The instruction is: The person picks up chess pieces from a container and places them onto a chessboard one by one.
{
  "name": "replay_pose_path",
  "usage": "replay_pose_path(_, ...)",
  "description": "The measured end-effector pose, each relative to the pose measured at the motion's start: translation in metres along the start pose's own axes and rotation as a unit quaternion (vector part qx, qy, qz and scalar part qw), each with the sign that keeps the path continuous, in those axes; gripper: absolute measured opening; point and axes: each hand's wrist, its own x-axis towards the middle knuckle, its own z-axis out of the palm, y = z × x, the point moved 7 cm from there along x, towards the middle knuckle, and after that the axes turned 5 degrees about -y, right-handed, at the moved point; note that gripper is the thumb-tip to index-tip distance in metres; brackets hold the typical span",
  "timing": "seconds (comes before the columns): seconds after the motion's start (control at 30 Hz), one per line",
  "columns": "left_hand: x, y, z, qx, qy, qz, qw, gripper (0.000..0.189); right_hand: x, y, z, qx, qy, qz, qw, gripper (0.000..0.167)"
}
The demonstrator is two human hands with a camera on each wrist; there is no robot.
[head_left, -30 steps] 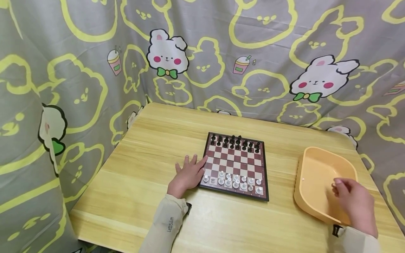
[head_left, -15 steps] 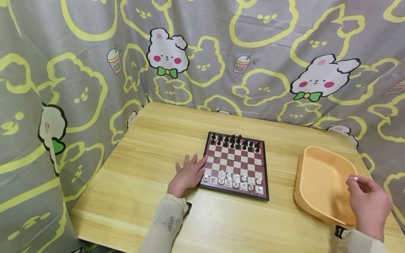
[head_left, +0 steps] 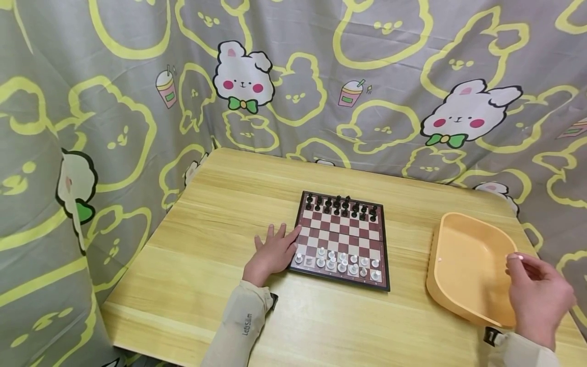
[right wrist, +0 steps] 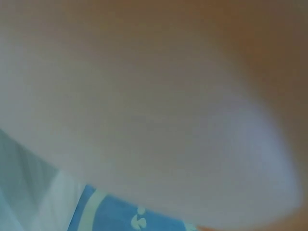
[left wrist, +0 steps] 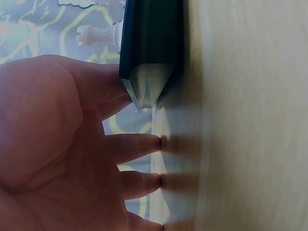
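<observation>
A magnetic-style chessboard (head_left: pixel 339 232) lies on the table, with black pieces (head_left: pixel 337 206) along its far side and white pieces (head_left: pixel 342 266) along its near side. The two leftmost squares of the front white row hold no piece. My left hand (head_left: pixel 271 255) rests at the board's left edge, fingers spread and fairly straight; its fingertips meet the table in the left wrist view. Above the right rim of the orange tray (head_left: pixel 468 270), my right hand (head_left: pixel 541 290) pinches a small white chess piece (head_left: pixel 520 258), mostly hidden by the fingers. The right wrist view is blurred and blocked.
A tiny white thing (head_left: pixel 439 260) shows at the tray's left inner side, too small to name. The wooden table (head_left: pixel 220 214) extends around the board. A patterned curtain (head_left: pixel 312 76) hangs behind and to the left.
My right hand has moved right, from over the tray's inside to its right rim, with the white piece between the fingers. The left hand and the board have stayed put.
</observation>
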Motion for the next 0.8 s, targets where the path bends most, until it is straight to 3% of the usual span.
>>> replay_pose_path(0.37, -0.001, 0.001, -0.001, 0.0, 0.001, 0.001, 1.0, 0.053, -0.004, -0.022, 0.009, 0.033, -0.002, -0.077, 0.9965, 0.031)
replay_pose_path(0.57, -0.001, 0.001, -0.001, -0.002, 0.002, -0.002, 1.0, 0.053, -0.013, -0.04, 0.019, 0.014, -0.02, -0.121, 0.9923, 0.026)
replay_pose_path(0.77, -0.002, 0.001, -0.002, -0.004, 0.001, -0.001, 1.0, 0.053, -0.024, -0.056, 0.033, 0.003, -0.035, -0.161, 0.9863, 0.004)
replay_pose_path(0.8, -0.002, 0.001, -0.002, -0.004, 0.001, -0.001, 1.0, 0.053, -0.026, -0.059, 0.035, -0.001, -0.034, -0.172, 0.9846, 0.008)
